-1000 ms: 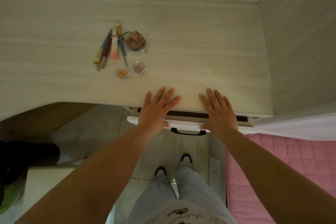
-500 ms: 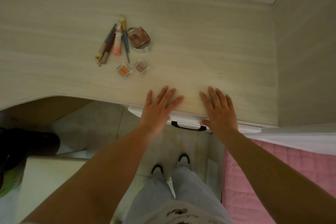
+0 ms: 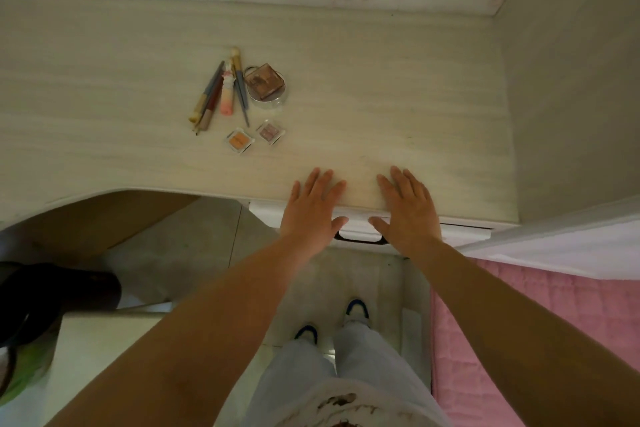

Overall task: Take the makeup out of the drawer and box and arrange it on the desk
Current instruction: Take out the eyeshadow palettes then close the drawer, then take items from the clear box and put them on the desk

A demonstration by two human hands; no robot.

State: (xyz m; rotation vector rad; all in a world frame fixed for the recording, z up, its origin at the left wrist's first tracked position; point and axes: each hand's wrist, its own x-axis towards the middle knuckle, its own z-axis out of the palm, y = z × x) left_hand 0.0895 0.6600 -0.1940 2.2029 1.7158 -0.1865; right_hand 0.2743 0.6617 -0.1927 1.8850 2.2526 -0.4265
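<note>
Desk (image 3: pixel 398 107): pale wood-grain laminate, curved near edge. White drawer (image 3: pixel 356 227), black handle partly hidden behind thumbs, just beneath. Left hand (image 3: pixel 313 210) and right hand (image 3: pixel 408 210): flat, fingers straight, resting on desk edge, grasping nothing. Makeup, far left: slim pencils and brushes (image 3: pixel 221 94), long axes near-to-far; round clear jar (image 3: pixel 266 87); two small square pans (image 3: pixel 254 137); labels unreadable.
</note>
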